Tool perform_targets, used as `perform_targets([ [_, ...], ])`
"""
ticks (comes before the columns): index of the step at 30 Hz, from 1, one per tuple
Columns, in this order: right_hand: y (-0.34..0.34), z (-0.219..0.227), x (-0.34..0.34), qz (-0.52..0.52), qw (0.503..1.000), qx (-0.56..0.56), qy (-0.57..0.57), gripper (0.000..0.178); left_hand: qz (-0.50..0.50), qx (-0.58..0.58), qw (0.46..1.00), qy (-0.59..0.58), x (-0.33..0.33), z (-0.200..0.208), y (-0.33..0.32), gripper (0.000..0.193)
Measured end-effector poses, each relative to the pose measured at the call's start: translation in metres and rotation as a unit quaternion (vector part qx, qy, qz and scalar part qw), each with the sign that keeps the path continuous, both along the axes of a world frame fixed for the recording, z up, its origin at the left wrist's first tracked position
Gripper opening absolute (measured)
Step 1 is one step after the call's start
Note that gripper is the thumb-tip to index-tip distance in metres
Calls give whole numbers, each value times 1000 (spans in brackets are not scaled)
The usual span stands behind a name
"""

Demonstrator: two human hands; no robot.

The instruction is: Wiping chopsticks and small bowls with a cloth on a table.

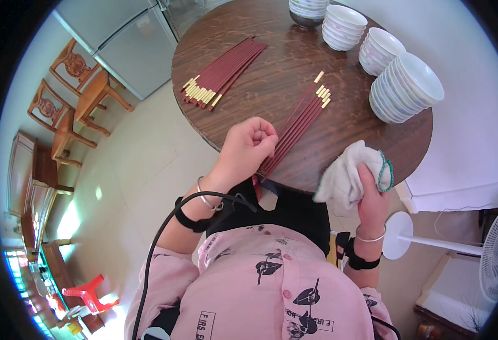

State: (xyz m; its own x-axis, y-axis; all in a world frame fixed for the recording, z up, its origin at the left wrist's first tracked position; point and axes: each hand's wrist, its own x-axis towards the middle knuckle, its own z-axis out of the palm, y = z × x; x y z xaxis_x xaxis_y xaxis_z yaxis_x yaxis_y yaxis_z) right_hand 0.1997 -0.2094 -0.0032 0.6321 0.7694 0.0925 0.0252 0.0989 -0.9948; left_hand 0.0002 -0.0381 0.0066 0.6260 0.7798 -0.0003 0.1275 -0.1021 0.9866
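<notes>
On our round brown wooden counter (297,56), gold-ended maroon chopsticks (296,131) are lying beside our curled left hand (250,140), grip unclear; our right hand (373,195) is clutching white, green-edged cloth (346,174), perhaps bunched for control.

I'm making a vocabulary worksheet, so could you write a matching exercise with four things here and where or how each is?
1. cloth
2. chopsticks
3. bowls
4. stool

A. in stacks on the table
B. red, at the picture's lower left
C. gripped in the right hand
D. lying in two bunches

Pairs: 1-C, 2-D, 3-A, 4-B
</notes>
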Motion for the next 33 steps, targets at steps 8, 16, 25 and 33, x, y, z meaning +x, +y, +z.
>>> perform_targets([
  [8,38,7,-54,42,978,54,-196,21,-107,-211,963,-126,3,22,-63,10],
  [16,57,18,9,-75,990,112,44,20,-165,-169,966,-107,-18,2,-74,12],
  [25,20,-5,-56,23,998,33,-58,17,-114,-134,979,-100,-6,4,-64,12],
  [33,1,41,-41,294,954,7,-56,12,4,598,801,19,3,36,-21,31],
])
